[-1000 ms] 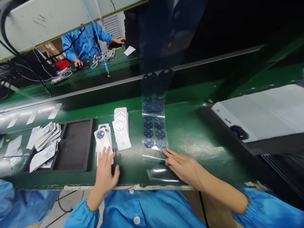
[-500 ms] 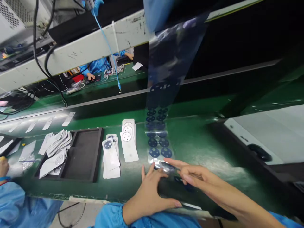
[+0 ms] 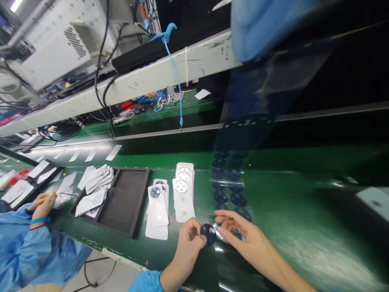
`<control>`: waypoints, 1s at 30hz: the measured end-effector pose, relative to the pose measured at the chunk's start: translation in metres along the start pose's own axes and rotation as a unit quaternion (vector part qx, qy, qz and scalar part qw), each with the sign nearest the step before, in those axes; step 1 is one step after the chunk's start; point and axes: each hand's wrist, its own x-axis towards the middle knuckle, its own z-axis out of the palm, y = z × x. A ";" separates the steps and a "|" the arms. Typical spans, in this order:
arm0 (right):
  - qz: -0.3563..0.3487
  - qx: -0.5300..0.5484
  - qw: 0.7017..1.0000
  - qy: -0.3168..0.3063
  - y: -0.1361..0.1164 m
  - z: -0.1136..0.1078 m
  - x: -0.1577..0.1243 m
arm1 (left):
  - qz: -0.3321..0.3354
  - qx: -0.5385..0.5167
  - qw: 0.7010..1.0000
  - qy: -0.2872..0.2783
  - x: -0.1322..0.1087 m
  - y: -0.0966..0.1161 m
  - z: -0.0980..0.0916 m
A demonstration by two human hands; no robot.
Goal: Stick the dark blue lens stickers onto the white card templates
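Observation:
In the head view, my left hand (image 3: 190, 247) pinches the edge of a dark blue round sticker with holes (image 3: 208, 234) between thumb and fingertips, above the bench front. My right hand (image 3: 240, 235) is just to the right, fingers curved and apart, over the lower end of a clear film strip (image 3: 232, 178). Whether its fingertips touch the film is unclear. Paired dark blue round stickers run along the strip, which hangs down from above. Left of my left hand lie a stack of white phone-shaped cards (image 3: 184, 202) and another stack with a blue round sticker on top (image 3: 158, 211).
A black divided tray (image 3: 121, 198) holds a pile of white cards (image 3: 99, 180). A co-worker's hands (image 3: 42, 205) hold something yellow at the left. A blue cord (image 3: 176, 77) hangs from the shelf beam. A pale panel (image 3: 375, 207) stands at the right.
My left hand has closed on a round sticker and raised it from the film's lower end. My right hand's fingers have curled back. The view has shifted left.

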 end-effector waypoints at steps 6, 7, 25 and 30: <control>-0.019 -0.096 0.989 -0.110 0.012 -0.005 0.012 | -0.022 0.075 0.997 -0.027 0.001 0.009 -0.010; -0.011 -0.085 0.989 -0.117 0.014 -0.006 0.013 | -0.024 0.087 0.996 -0.023 0.002 0.011 -0.010; 0.107 0.165 0.980 0.021 0.021 -0.029 0.024 | 0.149 0.492 0.837 0.188 0.037 -0.004 -0.016; 0.108 0.185 0.975 0.055 0.020 -0.032 0.027 | 0.149 0.539 0.807 0.190 0.046 -0.010 -0.017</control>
